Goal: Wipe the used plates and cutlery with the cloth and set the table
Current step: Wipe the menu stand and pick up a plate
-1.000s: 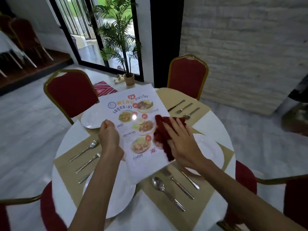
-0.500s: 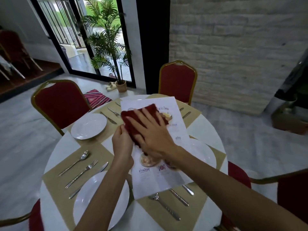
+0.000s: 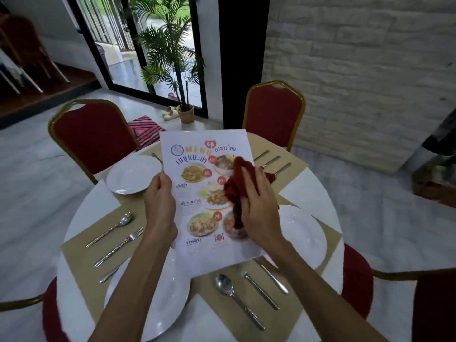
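nearest you, at the bottom of the frame, a white plate sat on its tan placemat, partly under your left forearm, with a spoon and two more pieces of cutlery laid just right of it. those places looked already set, which would explain why both hands worked above them rather than on them.

at centre frame your left hand pinched the left edge of the menu, thumb on top, holding the sheet up off the table, probably so it gave a steady face to rub. your right hand was closed over the red cloth, pressing it against the sheet's right half; the bunched cloth showed above and left of your fingers, touching the printed food pictures.

right of that hand lay a second plate, partly hidden by the sheet. farther off, at upper left, a smaller plate sat before a red chair, and three utensils lay at upper right.
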